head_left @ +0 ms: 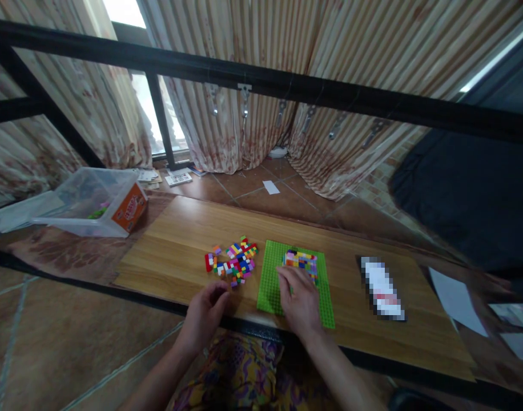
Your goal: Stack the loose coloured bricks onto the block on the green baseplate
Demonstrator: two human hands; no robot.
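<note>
The right hand [301, 299] was at the brick block [303, 261] on the green baseplate [270, 265], the left hand [205, 313] near loose bricks [236, 265] on the counter [171, 245]; whether either grip held anything, I couldn't tell. Lopsided pressing could have popped the block apart.

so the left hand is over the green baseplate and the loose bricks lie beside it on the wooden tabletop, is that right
Not quite: the head view shows the right hand over the green baseplate, not the left. The loose bricks do lie beside it on the wooden tabletop.
</note>
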